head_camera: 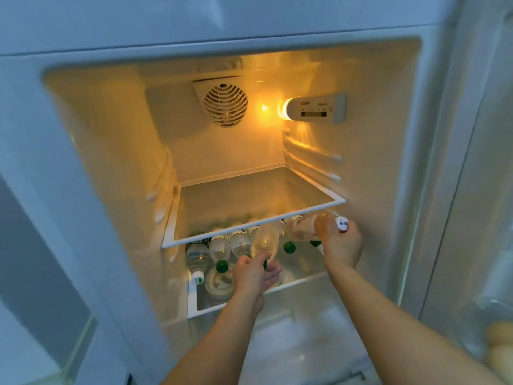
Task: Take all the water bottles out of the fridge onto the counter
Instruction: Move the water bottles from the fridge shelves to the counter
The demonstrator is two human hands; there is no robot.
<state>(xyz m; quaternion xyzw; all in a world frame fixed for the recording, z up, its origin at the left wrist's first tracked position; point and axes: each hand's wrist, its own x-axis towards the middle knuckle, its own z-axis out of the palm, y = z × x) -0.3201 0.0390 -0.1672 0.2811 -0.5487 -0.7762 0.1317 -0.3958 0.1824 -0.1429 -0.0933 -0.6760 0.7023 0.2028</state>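
the fridge (83, 190) is open and the light inside is on. the top glass shelf (255, 195) has nothing on it. the bottles are all on the lower shelf (302, 279), lying on their sides with the caps toward the front.

the left hand (254, 273) is reaching in to a clear bottle (265, 240) in the middle of the row. its fingers are curled round the cap end, so this grip looks clamped on that bottle. the picture is a bit blurry there, so it is hard to be sure how tight it is.

the right hand (342, 245) is holding an orange drink bottle (319, 226) with a white cap. this grip is clamped on it near the cap. the bottle is lifted up and tilted, just under the front edge of the top shelf.

more water bottles (219, 248) lie to the left of the hands. some have green caps and one has a white cap. another green cap (289, 247) shows between the two hands. a round tub (219, 284) sits in front of the bottles, low down.

so the job looks like it is near the start or the middle. many bottles are in the fridge, and each one has to come out. the desk is not in view, so i cannot tell how many bottles are out there.
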